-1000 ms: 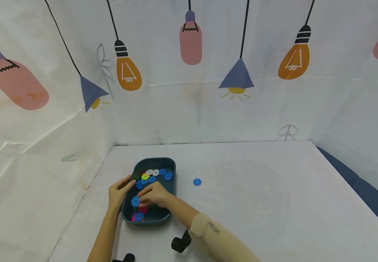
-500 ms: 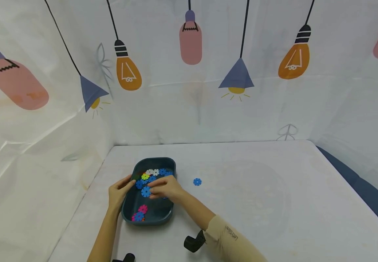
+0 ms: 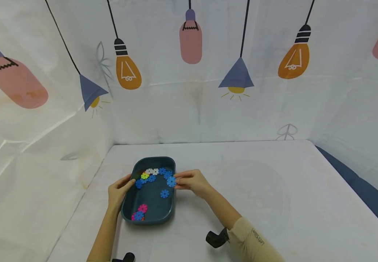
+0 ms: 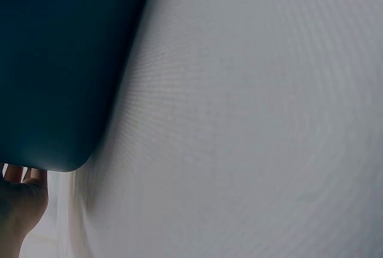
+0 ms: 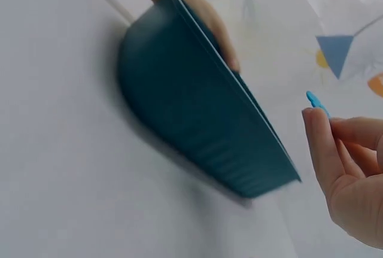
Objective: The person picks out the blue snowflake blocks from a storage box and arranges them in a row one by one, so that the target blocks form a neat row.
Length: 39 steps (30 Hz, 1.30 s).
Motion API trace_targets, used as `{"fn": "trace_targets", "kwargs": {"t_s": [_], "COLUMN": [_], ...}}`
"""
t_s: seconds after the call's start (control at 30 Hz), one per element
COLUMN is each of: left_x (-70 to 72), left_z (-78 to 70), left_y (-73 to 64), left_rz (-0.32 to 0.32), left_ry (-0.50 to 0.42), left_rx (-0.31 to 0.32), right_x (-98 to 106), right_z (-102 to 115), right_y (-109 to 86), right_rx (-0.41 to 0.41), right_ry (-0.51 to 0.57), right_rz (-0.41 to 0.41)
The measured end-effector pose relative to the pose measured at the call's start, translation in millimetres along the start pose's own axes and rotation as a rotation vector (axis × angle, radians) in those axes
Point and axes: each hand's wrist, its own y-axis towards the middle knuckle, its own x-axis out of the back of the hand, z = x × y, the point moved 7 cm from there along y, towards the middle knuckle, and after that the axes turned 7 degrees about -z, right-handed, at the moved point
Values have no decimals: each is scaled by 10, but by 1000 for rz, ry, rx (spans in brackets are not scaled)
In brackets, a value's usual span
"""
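A dark teal plastic tray (image 3: 151, 203) stands on the table's left side, with small flower-shaped plastic discs in it. At its left rim my left hand (image 3: 119, 193) grips the wall, thumb on top. My right hand (image 3: 193, 182) is by the right rim, pinching a blue flower-shaped disc (image 3: 171, 181) between thumb and fingers. In the right wrist view that disc (image 5: 315, 99) shows edge-on above the fingertips, apart from the tray (image 5: 191, 102). Inside lie a separate blue disc (image 3: 164, 194), a pink disc (image 3: 142, 208) and a yellow disc (image 3: 145, 176). The left wrist view shows mostly the tray's outer wall (image 4: 54, 60).
White discs (image 3: 155, 171) and several blue ones lie toward the tray's far end. A white table (image 3: 258, 203) stretches to the right. Behind it hangs a white sheet (image 3: 176, 109) printed with lamps. A black camera mount (image 3: 216, 238) sticks out at the right wrist.
My right hand has moved right and up from over the tray's near half to its right rim, carrying the blue disc. It now covers the loose blue disc's spot on the table.
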Motion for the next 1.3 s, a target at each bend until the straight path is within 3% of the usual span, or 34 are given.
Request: {"fn": "trace_targets", "kwargs": {"t_s": [0.3, 0.67, 0.9, 1.3], "left_x": [-1, -7, -7, -10], "left_z": [-7, 5, 1, 16], "left_y": [10, 12, 7, 9], "left_rz": [1, 6, 6, -3], "left_ry": [-8, -2, 13, 2], "left_rx": [-6, -14, -12, -22], "right_x": [678, 1432, 1533, 1484], "right_z": [20, -159, -292, -326], "right_y": [-77, -110, -71, -8], "right_rx": [6, -51, -86, -91], "right_ry": [5, -117, -91, -185], "right_rz": [-111, -348, -416, -456]}}
